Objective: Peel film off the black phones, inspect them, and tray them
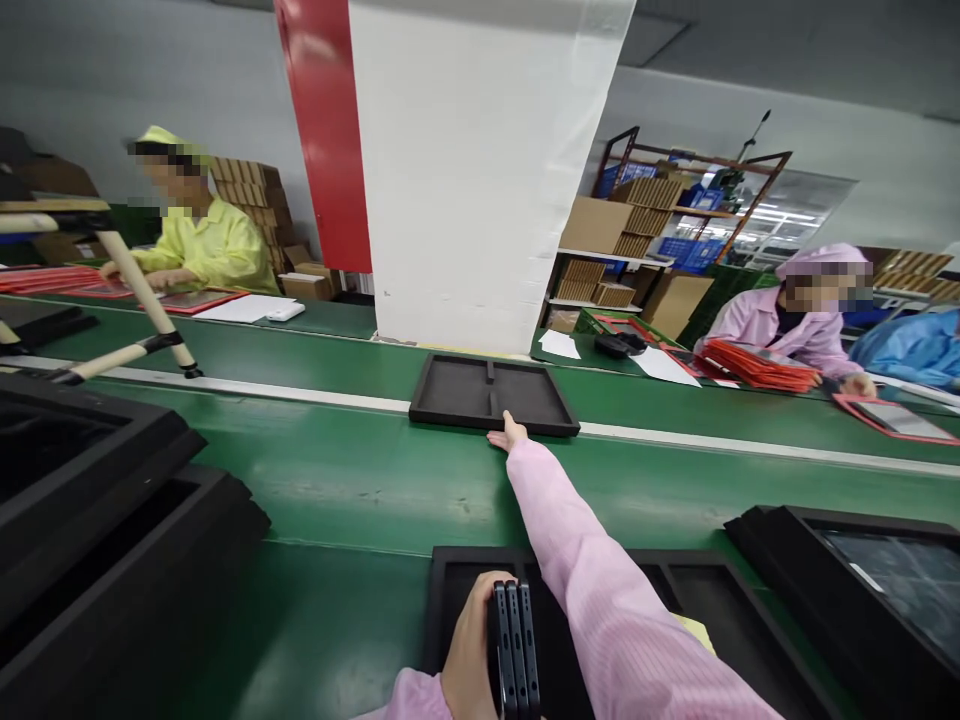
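My left hand (471,650) is wrapped round a stack of three dark, flat, phone-like devices (514,640) held on edge at the bottom centre. Beneath it and my right sleeve lies a black compartment tray (720,600). My right hand (511,432) reaches far forward, touching the near edge of another black tray (529,395), with its thumb over the rim and its fingers spread below. That tray has a divider in the middle and no devices in it, and it straddles the white strip across the green surface.
Black trays are stacked at left (112,560) and at right (892,580), the right one holding a wrapped panel. A beige tube frame (142,290) stands at left. Across the bench are people with red-edged sheets (757,365) and a white pillar (480,180).
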A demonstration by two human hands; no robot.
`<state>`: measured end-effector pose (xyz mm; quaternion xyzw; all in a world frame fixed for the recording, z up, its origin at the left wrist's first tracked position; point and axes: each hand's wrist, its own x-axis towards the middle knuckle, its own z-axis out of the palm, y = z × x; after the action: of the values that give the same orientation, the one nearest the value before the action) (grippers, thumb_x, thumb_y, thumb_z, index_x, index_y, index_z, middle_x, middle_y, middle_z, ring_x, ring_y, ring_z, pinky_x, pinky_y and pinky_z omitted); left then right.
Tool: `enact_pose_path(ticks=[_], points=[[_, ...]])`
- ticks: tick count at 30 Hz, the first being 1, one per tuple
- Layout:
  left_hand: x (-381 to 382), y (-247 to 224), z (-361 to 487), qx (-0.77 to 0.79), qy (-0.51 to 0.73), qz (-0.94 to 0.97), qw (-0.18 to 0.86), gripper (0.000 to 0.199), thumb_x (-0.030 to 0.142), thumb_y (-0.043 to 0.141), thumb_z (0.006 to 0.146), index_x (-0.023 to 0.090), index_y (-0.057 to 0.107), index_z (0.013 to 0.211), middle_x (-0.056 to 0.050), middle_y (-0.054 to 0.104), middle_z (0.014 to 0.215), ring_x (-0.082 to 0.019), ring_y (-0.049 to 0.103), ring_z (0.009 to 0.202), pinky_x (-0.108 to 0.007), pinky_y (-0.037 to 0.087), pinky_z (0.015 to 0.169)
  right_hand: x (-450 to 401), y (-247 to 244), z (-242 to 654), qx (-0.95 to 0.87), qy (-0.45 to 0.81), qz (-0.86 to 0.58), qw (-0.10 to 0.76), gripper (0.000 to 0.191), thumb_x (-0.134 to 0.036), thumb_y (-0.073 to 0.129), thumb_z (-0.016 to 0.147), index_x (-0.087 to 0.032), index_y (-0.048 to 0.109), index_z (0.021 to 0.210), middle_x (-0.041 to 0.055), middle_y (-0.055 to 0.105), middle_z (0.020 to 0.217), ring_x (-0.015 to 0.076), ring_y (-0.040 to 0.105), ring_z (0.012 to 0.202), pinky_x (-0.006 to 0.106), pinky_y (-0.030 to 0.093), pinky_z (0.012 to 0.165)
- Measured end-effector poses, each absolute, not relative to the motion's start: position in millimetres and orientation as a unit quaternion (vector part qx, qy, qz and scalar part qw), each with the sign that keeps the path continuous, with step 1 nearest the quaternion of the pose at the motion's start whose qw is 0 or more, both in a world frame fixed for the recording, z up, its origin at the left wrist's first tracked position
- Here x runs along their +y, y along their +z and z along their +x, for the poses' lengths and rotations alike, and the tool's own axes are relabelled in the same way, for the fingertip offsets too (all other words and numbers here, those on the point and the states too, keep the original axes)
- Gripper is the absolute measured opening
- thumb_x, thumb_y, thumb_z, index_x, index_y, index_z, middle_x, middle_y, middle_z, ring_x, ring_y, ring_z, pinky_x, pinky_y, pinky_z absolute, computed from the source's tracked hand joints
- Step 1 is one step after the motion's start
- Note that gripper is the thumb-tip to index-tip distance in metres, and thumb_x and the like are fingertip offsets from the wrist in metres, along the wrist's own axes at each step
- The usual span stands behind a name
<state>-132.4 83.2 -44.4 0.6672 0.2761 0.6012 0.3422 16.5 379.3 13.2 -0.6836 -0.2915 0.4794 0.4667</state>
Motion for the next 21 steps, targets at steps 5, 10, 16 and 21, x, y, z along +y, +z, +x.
enact_pose_path(ticks=[5,10,16,21], points=[[80,-36,-134,0.263,0.605,0.671,0.339,0.093,0.08,0.071,0.062,0.017,0.049,0.127,-0.012,0.06,0.108,-0.03,0.068,0.094,-0.045,0.059,0.083,377,12,43,-0.456,0.317,-0.761,0.335,0.035,-0.036,0.063,0.097,-0.017,0.06,0.126,0.0104,0.062,0.127,0.023,0.065,0.108,0.044,0.057,0.091],[74,-23,-127,0.303,0.632,0.635,0.325,0.091,0.077,0.076,0.056,0.019,0.049,0.122,-0.009,0.06,0.105,-0.029,0.067,0.091,-0.043,0.057,0.08,374,8,56,-0.609,0.121,-0.743,0.251,0.042,-0.036,0.064,0.096,-0.02,0.056,0.134,0.0113,0.053,0.143,0.0288,0.056,0.126,0.054,0.049,0.104],[73,-31,-132,0.297,0.608,0.634,0.374,0.071,0.07,0.068,0.073,0.019,0.054,0.119,-0.011,0.062,0.105,-0.029,0.067,0.094,-0.043,0.057,0.083,397,-7,63,-0.69,0.019,-0.707,0.157,0.035,-0.037,0.063,0.097,-0.019,0.061,0.127,0.0105,0.059,0.136,0.0269,0.059,0.122,0.052,0.05,0.103],[73,-52,-143,0.354,0.521,0.612,0.479,0.03,0.033,0.043,0.099,0.021,0.061,0.119,-0.013,0.066,0.114,-0.026,0.066,0.106,-0.042,0.054,0.096,419,-9,70,-0.723,-0.016,-0.679,0.124,0.035,-0.038,0.062,0.097,-0.018,0.061,0.127,0.0104,0.06,0.134,0.0261,0.06,0.119,0.051,0.052,0.101]])
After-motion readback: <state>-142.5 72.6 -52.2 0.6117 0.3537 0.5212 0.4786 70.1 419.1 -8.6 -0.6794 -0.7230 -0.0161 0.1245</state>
